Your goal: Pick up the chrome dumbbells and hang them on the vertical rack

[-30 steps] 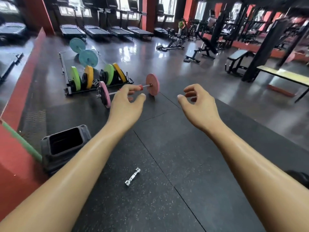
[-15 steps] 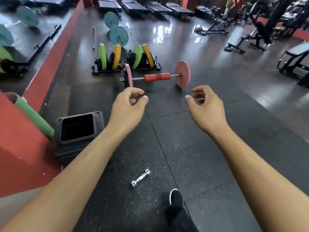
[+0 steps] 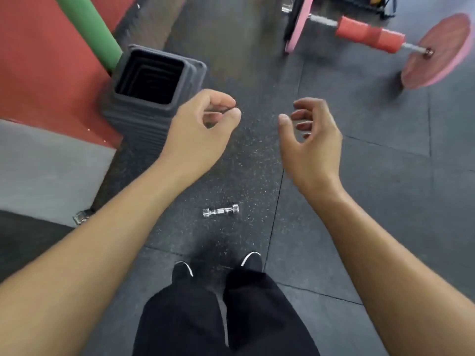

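The view has tipped down, putting the chrome dumbbell at frame centre; left grip and right grip hover loosely curled, empty, so best crouch and wrap its handle.

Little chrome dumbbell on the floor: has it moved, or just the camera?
No. The dumbbell still lies on the same mat, just left of the floor seam and this side of the grey bin; only the view tilted down.

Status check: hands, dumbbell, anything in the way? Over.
Left hand, right hand empty, loosely curled. Chrome dumbbell lying on rubber floor, untouched. Nothing between hands and it. Another chrome piece mostly hidden by left forearm.
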Tool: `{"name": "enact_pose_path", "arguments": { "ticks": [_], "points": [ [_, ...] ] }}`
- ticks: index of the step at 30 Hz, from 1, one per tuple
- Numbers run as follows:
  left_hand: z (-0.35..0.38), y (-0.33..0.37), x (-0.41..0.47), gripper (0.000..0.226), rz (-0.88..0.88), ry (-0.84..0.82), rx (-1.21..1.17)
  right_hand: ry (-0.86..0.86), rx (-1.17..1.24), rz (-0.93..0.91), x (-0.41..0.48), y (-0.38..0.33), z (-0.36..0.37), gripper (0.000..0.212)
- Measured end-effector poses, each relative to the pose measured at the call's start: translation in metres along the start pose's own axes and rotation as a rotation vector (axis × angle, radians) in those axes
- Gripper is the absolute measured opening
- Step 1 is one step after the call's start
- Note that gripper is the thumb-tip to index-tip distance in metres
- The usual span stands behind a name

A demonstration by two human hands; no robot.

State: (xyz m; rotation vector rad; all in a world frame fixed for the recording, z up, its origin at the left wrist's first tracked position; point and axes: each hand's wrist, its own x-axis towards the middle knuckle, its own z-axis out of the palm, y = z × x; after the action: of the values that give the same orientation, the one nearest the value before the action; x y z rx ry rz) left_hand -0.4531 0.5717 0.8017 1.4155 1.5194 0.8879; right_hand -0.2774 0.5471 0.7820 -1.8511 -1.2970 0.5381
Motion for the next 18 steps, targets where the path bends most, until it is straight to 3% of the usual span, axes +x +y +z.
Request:
{"name": "enact_pose_path", "arguments": {
  "ticks": [9, 18],
  "points": [
    [0.103, -0.246, 0.018, 0.008, -0.249, -0.032, 0.080, -0.261, -0.081, 0.146, -0.034, 0.200, 0.149, 0.024],
    [0.197, -0.529, 0.017, 0.016, -0.522, 0.013, 0.223, -0.438, -0.165, 0.353, -0.097, 0.437, 0.313, 0.041]
  ]
}}
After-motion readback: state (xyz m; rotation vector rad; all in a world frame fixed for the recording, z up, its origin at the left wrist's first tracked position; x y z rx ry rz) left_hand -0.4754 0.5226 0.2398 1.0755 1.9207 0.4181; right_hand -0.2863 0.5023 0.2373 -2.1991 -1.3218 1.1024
